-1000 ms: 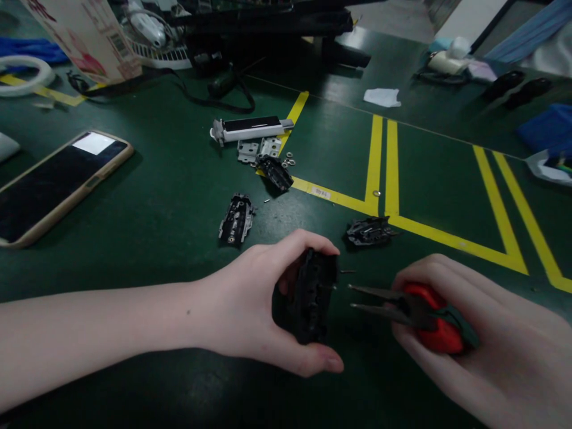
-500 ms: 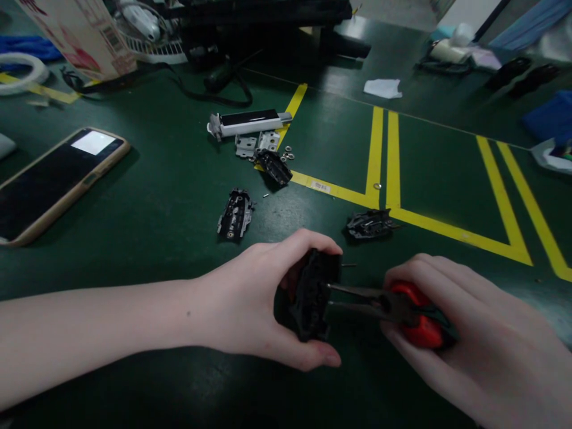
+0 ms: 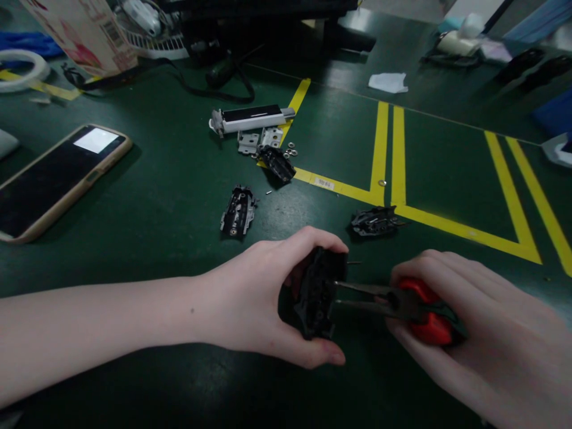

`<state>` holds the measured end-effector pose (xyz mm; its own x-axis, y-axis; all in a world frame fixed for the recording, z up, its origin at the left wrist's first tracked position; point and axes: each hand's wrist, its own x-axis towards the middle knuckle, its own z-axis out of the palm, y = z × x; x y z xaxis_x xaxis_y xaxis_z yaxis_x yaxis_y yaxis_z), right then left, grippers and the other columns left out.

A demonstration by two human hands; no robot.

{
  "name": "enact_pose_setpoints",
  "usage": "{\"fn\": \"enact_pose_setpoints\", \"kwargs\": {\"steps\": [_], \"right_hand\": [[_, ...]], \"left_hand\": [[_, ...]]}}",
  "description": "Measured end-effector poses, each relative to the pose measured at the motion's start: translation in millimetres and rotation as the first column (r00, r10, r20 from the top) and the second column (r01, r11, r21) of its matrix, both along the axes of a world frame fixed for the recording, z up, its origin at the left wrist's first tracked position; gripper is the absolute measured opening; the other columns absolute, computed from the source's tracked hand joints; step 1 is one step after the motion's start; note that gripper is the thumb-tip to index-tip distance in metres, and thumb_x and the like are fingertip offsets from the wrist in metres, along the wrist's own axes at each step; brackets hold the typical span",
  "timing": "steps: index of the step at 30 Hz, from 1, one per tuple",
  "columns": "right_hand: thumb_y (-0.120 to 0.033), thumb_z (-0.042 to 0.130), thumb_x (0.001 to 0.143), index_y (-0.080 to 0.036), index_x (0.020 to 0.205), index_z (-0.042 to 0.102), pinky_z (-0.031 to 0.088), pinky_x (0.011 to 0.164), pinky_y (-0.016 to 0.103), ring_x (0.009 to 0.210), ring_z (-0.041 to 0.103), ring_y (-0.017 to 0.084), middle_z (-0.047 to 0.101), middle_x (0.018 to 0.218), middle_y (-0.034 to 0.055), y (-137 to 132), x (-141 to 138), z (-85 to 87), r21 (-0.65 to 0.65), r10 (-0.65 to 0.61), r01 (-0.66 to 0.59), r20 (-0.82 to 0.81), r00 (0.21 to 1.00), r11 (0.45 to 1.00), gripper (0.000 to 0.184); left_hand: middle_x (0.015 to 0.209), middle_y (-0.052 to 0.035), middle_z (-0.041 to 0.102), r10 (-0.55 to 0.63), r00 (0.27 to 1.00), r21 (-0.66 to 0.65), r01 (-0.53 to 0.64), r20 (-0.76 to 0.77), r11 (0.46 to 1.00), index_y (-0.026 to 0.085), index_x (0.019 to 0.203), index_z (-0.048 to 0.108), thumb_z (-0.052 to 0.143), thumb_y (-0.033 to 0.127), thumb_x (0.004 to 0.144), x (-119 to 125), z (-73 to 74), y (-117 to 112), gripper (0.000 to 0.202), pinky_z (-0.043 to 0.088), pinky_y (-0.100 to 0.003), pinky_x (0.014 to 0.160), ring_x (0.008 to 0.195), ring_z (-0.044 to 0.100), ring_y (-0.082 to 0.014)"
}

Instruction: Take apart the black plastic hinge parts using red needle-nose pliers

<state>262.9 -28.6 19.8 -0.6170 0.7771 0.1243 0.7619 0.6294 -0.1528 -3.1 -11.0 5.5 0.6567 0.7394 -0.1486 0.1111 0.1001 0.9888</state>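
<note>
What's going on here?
A person's left hand grips a black part, and the right hand holds red-handled pliers. The pliers' tips are spread apart right by the part; whether they touch it is hard to tell. Similar black pieces lie beyond on the green table.

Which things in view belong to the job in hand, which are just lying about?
In the job, judging by the hands:
black part, in the left hand
red-handled pliers, in the right hand
three loose black parts, probably

Apparently just lying about:
phone
white ring
printed carton
white scrap
</note>
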Motion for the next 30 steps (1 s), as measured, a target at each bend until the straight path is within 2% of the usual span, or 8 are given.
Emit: {"fn": "enact_pose_setpoints", "kwargs": {"steps": [9, 14, 17, 23, 30], "right_hand": [[-0.031, 0.054, 0.084, -0.029, 0.093, 0.047, 0.044, 0.052, 0.032, 0.062, 0.058, 0.021, 0.058, 0.076, -0.0004, 0, -1, -1.4, 0.027, -0.002, 0.002, 0.025, 1.000, 1.000, 0.012], [-0.030, 0.053, 0.083, -0.029, 0.089, 0.045, 0.043, 0.050, 0.033, 0.058, 0.057, 0.021, 0.057, 0.071, -0.0013, 2, -2, -1.0, 0.043, -0.012, 0.011, 0.019, 1.000, 0.999, 0.010], [-0.030, 0.054, 0.082, -0.029, 0.089, 0.046, 0.040, 0.049, 0.032, 0.057, 0.056, 0.021, 0.057, 0.070, -0.0013, 2, -2, 0.0, 0.034, -0.004, 0.004, 0.013, 1.000, 0.999, 0.010], [-0.024, 0.049, 0.083, -0.027, 0.087, 0.046, 0.042, 0.061, 0.037, 0.066, 0.057, 0.024, 0.058, 0.074, 0.0024, -7, -14, 4.8, -0.029, -0.144, 0.146, 0.043, 0.989, 0.989, 0.006], [-0.018, 0.047, 0.082, -0.027, 0.085, 0.043, 0.039, 0.060, 0.036, 0.065, 0.055, 0.023, 0.054, 0.072, 0.0013, -10, -18, 5.4, -0.026, -0.131, 0.132, 0.041, 0.991, 0.991, 0.010]], "left_hand": [[0.095, 0.0049, 0.065, 0.001, 1.000, 0.055, 0.000, -0.004, 0.999, 0.026, 0.128, 0.047, 0.090, 0.024, 0.070, -1, -1.6, -1, 0.072, 0.054, -0.021, 0.059, 0.075, 0.069, -0.0129], [0.096, 0.0047, 0.065, 0.020, 1.000, 0.033, -0.020, -0.009, 0.999, 0.027, 0.128, 0.049, 0.088, 0.021, 0.074, 0, -0.6, -1, 0.067, 0.055, -0.021, 0.060, 0.075, 0.069, -0.0122], [0.096, 0.0048, 0.066, 0.016, 1.000, 0.021, -0.016, -0.006, 1.000, 0.027, 0.127, 0.049, 0.091, 0.022, 0.070, 0, -0.2, -1, 0.071, 0.055, -0.021, 0.060, 0.076, 0.069, -0.0130], [0.092, 0.0039, 0.066, 0.015, 1.000, -0.010, -0.015, -0.009, 1.000, 0.027, 0.127, 0.049, 0.088, 0.024, 0.072, 1, 1.1, 0, 0.067, 0.055, -0.024, 0.058, 0.073, 0.070, -0.0150], [0.096, 0.0018, 0.068, 0.027, 1.000, 0.004, -0.027, -0.003, 1.000, 0.025, 0.126, 0.052, 0.090, 0.029, 0.070, 0, -0.1, 0, 0.067, 0.057, -0.026, 0.062, 0.077, 0.071, -0.0172]]}}
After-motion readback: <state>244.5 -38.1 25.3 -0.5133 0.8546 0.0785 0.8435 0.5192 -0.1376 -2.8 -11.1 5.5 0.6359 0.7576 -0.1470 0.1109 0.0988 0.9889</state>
